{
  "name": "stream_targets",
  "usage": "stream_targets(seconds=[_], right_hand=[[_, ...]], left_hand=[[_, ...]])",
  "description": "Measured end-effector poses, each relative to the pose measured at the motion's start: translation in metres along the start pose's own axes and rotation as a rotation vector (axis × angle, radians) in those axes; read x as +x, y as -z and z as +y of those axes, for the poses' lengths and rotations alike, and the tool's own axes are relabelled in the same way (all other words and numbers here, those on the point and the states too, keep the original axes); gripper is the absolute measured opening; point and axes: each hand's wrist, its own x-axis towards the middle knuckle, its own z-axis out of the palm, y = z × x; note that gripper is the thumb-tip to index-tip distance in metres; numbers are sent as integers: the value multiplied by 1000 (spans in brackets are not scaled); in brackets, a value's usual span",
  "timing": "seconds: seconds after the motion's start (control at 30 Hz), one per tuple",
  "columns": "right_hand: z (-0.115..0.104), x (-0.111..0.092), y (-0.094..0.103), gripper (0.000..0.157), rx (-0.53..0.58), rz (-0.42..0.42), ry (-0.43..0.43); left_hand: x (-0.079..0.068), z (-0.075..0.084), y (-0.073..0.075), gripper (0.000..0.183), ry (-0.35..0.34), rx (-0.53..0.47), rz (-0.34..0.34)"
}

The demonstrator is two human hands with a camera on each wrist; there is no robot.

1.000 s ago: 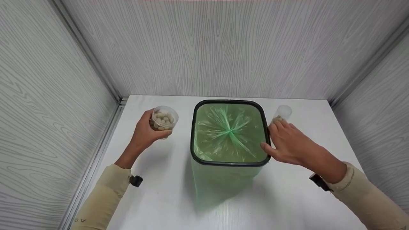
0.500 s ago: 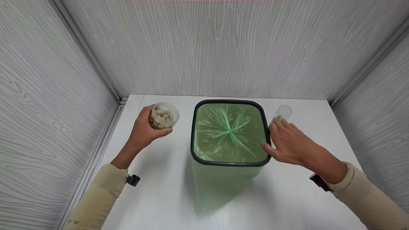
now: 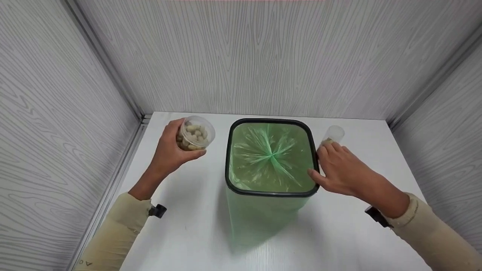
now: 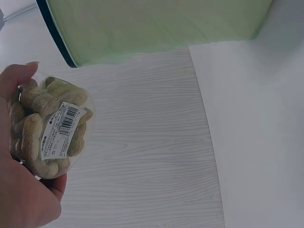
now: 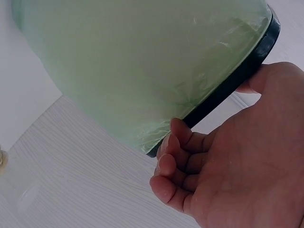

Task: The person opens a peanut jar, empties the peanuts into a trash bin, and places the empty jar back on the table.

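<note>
My left hand (image 3: 167, 148) grips a clear plastic jar (image 3: 208, 130) of peanuts in their shells (image 3: 196, 135). Its open mouth leans to the right, and a barcode label (image 4: 61, 130) shows on its base in the left wrist view. To the right of it stands a trash bin (image 3: 263, 222) with a black rim (image 3: 271, 194). A green plastic bag (image 3: 273, 154) is drawn across its mouth and bunched at the middle. My right hand (image 3: 342, 171) holds the bin's right rim, thumb on top and fingers curled along the outside.
Just past my right fingers is a second clear cup (image 3: 334, 133), its lower part hidden by the hand. The bin stands at the middle of the white table (image 3: 180, 241). Wood-grain panels (image 3: 241, 56) rise at the back and both sides.
My left hand has moved slightly up and away with the jar, whose mouth now tips further right. The right hand stays on the bin's rim.
</note>
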Motion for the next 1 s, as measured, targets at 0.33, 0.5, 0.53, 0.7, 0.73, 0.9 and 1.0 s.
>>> stream_targets(seconds=[0.33,0.5,0.53,0.7,0.73,0.9,1.0], right_hand=[[0,0,4,39,-10,-10,-8],[0,1,6,40,-15,-10,-8],[0,1,6,41,-16,-9,-9],[1,2,6,43,-7,-15,-15],[1,2,7,43,-4,-16,-16],[1,4,8,44,-8,-12,-16],[2,6,9,45,-16,1,-4]], left_hand=[[1,18,0,94,-38,26,-12],[4,26,0,93,-47,30,-14],[5,28,0,92,-49,35,-15],[8,32,-1,91,-65,67,-23],[8,33,-1,91,-71,74,-25],[11,38,-5,93,-99,88,-29],[13,42,-7,93,-109,95,-34]])
